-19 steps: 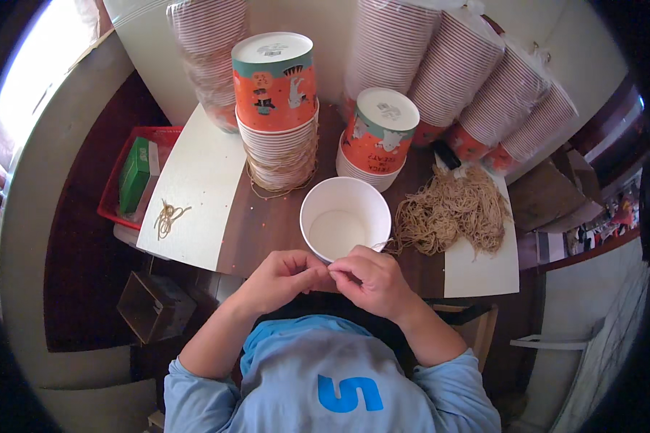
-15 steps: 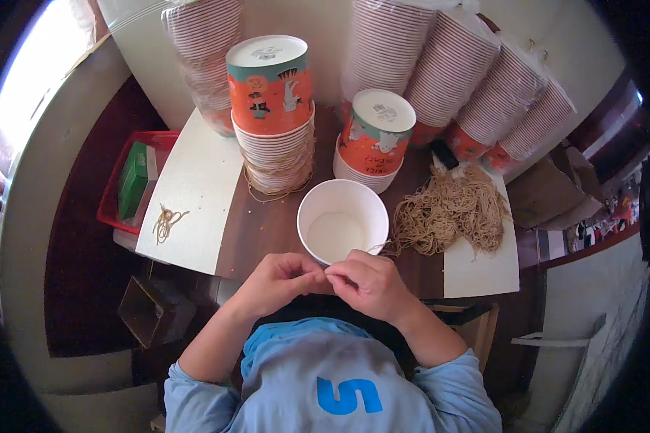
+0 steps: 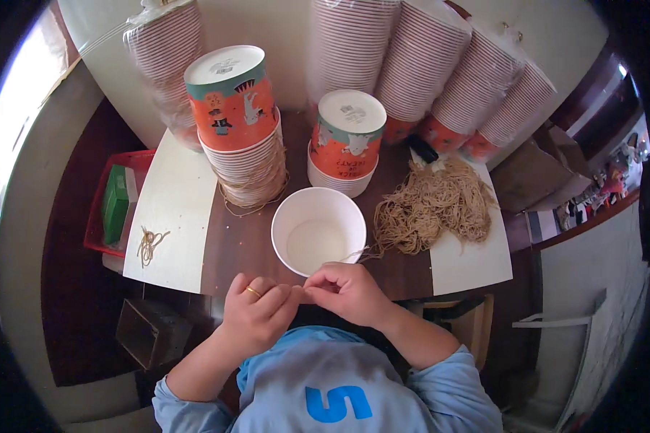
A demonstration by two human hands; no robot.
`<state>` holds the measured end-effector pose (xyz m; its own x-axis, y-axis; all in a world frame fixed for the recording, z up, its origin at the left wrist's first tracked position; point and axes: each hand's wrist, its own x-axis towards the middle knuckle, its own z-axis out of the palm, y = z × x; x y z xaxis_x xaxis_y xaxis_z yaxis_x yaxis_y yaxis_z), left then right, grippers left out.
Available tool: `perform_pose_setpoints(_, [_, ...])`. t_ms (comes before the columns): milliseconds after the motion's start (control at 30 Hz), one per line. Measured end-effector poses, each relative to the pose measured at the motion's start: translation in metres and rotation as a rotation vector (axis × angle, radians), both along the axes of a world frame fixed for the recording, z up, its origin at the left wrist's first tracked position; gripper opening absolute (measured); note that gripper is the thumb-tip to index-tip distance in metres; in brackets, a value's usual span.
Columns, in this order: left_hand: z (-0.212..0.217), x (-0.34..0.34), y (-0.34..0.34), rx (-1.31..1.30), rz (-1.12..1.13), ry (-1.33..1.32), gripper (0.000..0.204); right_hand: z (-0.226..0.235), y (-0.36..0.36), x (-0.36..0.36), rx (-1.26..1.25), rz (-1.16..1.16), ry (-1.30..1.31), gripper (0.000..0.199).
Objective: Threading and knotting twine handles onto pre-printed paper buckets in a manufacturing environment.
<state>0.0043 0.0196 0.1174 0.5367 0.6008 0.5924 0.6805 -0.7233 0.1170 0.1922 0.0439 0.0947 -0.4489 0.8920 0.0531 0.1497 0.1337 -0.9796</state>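
Note:
My left hand [image 3: 258, 312] and my right hand [image 3: 347, 290] meet fingertip to fingertip at the table's near edge, pinching a thin tan rubber band [image 3: 305, 291] between them. Just beyond the fingers stands an open white paper cup [image 3: 318, 231], upright and empty inside. A loose strand runs from the cup's right rim toward a heap of tan rubber bands [image 3: 433, 206] on the right. Two upside-down stacks of orange printed cups, a tall one [image 3: 240, 126] and a short one [image 3: 345, 143], stand behind the white cup.
Long wrapped sleeves of striped cups [image 3: 440, 65] lean against the back wall. A few rubber bands [image 3: 149, 244] lie on the table's white left part. A red tray [image 3: 105, 209] with a green box sits at the far left, a small box [image 3: 150, 333] below.
The view has shifted slightly. My hands stay together at the cup's near rim, fingers working the band with little movement.

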Motion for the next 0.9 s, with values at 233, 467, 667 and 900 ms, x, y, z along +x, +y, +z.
perform_pose_setpoints(233, [-0.005,-0.004,0.011,0.011,-0.091,0.072,0.019,-0.001,0.010,0.006,0.029,0.050,0.008,0.004])
perform_pose_setpoints(467, [-0.035,-0.015,0.077,-0.554,0.392,-0.482,0.024,-0.020,0.082,0.040,0.517,-0.345,-0.458,0.007])
perform_pose_setpoints(667, [-0.067,-0.016,0.098,-0.852,0.359,-0.593,0.036,-0.035,0.098,0.048,0.398,-0.170,-0.620,0.011])
perform_pose_setpoints(900, [-0.086,-0.032,0.100,-1.208,0.231,-1.006,0.034,-0.008,0.073,0.025,0.267,-0.162,-0.517,0.007])
